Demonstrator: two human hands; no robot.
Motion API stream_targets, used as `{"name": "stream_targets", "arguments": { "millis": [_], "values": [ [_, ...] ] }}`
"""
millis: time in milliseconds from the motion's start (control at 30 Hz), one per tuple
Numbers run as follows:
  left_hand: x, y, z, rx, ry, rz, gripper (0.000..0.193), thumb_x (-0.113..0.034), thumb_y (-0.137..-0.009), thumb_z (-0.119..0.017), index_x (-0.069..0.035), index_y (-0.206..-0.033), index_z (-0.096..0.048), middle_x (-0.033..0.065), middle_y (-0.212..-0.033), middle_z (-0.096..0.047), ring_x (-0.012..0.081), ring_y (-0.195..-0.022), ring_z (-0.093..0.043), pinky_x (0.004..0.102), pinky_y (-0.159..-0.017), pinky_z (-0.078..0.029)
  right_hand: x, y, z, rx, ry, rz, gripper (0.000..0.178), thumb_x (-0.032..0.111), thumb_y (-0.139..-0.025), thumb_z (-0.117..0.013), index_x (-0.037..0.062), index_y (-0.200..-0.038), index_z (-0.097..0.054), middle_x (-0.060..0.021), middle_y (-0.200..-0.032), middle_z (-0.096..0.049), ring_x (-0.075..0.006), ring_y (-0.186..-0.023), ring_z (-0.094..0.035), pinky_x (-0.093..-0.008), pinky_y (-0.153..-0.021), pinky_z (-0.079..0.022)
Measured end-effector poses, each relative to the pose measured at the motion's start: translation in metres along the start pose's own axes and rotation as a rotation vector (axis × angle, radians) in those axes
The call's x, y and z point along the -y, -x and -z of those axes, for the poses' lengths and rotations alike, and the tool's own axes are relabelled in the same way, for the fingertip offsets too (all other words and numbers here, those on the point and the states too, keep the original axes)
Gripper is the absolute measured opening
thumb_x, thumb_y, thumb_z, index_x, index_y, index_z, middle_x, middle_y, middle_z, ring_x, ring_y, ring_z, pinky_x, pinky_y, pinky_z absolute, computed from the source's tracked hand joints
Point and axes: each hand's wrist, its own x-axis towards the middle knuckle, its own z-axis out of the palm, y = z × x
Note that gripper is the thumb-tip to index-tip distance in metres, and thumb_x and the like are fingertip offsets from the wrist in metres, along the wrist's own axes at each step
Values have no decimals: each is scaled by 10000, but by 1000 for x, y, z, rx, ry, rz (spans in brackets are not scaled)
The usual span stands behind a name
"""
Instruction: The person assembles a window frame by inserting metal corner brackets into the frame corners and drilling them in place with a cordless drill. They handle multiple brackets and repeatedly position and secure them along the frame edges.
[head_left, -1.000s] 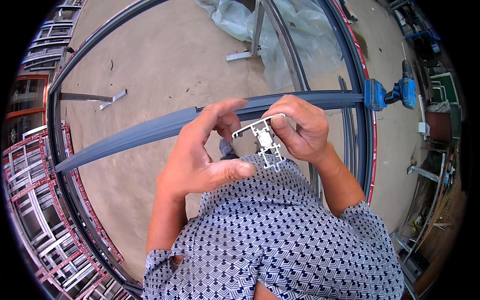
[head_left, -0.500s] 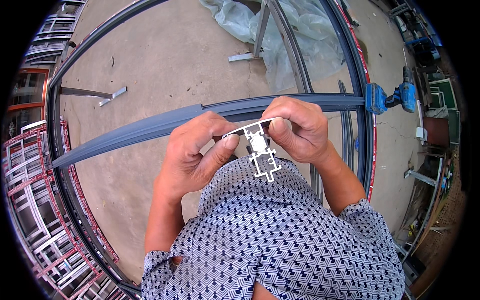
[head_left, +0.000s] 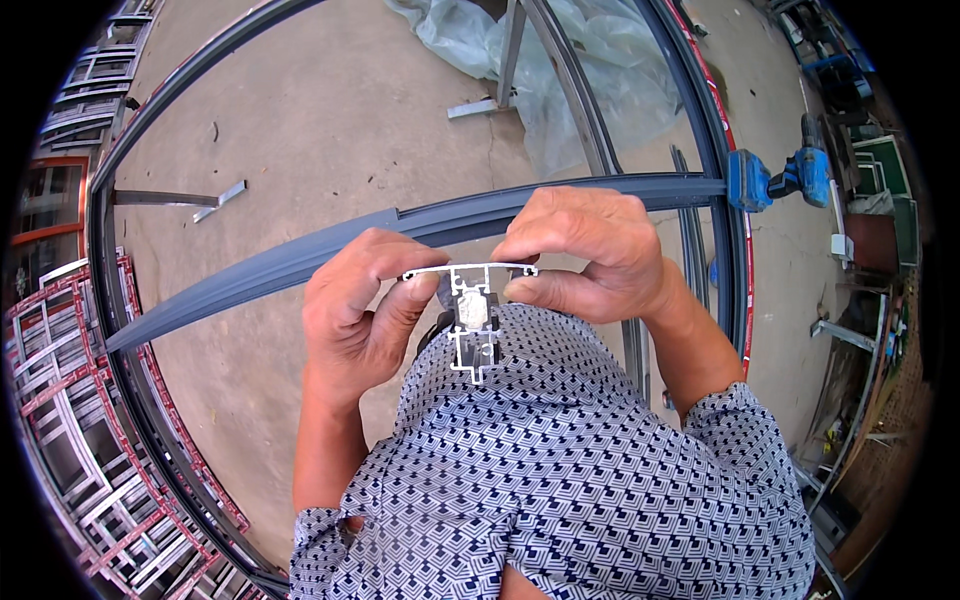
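Between my two hands is an aluminium window profile [head_left: 472, 312], its cut end facing up. That end shows a wide, slightly curved flange, a pale-filled middle chamber and hollow chambers below. My left hand [head_left: 360, 300] pinches the flange's left end between thumb and fingers. On the flange's right end, my right hand [head_left: 590, 255] is closed in a similar pinch. How far the profile extends below its cut end is hidden. Just beyond my hands, a dark grey crossbar [head_left: 290, 262] spans a large dark grey frame [head_left: 722, 120].
A blue cordless drill [head_left: 780, 180] rests at the frame's right side. Crumpled clear plastic sheeting [head_left: 600, 75] lies on the concrete floor [head_left: 330, 110] at the back. Metal frames [head_left: 70, 430] are stacked on the left. Metal support legs [head_left: 175, 198] stand beneath the big frame.
The profile has moved left and a little down, and its flange has turned from slanted to nearly level. Both hands still pinch it; the right hand's fingers have shifted left.
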Motion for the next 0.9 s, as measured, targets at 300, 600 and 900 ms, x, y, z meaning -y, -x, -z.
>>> {"name": "stream_targets", "arguments": {
  "millis": [300,600,900],
  "values": [
    [-6,4,-7,-29,155,70,163,-143,-991,-710,18,-963,-712,100,-870,-714,197,-756,-660,313,-657,-517,3,-4,3,43,16,32,187,151,-858,-848,16,-930,-740,-91,-792,-706,-224,-659,-678,-333,-569,-532],
    [1,14,-15,-66,626,222,413,-328,-1116,-515,23,-979,-683,114,-898,-679,170,-809,-610,311,-711,-489,11,-15,-3,214,94,112,282,240,-876,-816,67,-780,-615,-55,-666,-538,-239,-577,-578,-360,-487,-463],
    [7,23,-18,-33,1054,323,534,-439,-1108,-476,39,-968,-670,188,-962,-657,218,-860,-630,352,-779,-524,20,-23,-18,257,187,168,370,232,-828,-819,100,-729,-488,-32,-649,-495,-215,-559,-566,-352,-461,-452]
  ]
}}
